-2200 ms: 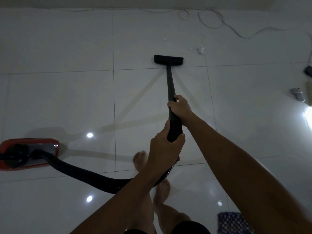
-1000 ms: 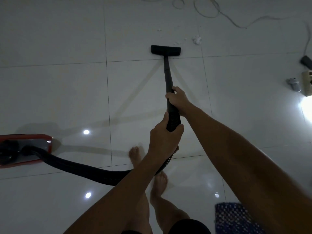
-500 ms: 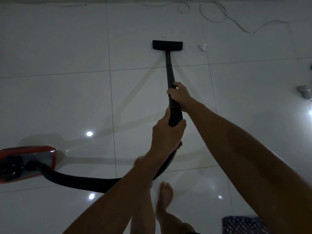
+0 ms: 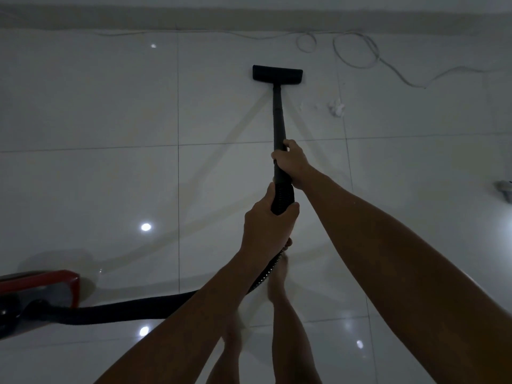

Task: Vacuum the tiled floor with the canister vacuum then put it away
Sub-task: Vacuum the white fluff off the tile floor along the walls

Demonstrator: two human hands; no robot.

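Observation:
I hold a black vacuum wand (image 4: 278, 117) with both hands. My right hand (image 4: 292, 162) grips the tube higher up; my left hand (image 4: 266, 225) is closed around the ribbed handle end below it. The flat black floor head (image 4: 277, 72) rests on the glossy white tiled floor (image 4: 110, 106) far ahead, near the wall. A black hose (image 4: 133, 310) runs from my left hand to the red canister (image 4: 36, 297) at the lower left edge. White debris (image 4: 336, 108) lies right of the wand.
A thin white cable (image 4: 357, 51) loops along the floor by the far wall at upper right. A small grey object (image 4: 505, 188) sits at the right edge. My bare feet (image 4: 277, 284) stand below my hands. The wall base (image 4: 249, 18) crosses the top.
The floor head has pushed forward past the white debris, which now lies beside the wand. The view has tilted up, showing the wall base. Both hands keep their grip.

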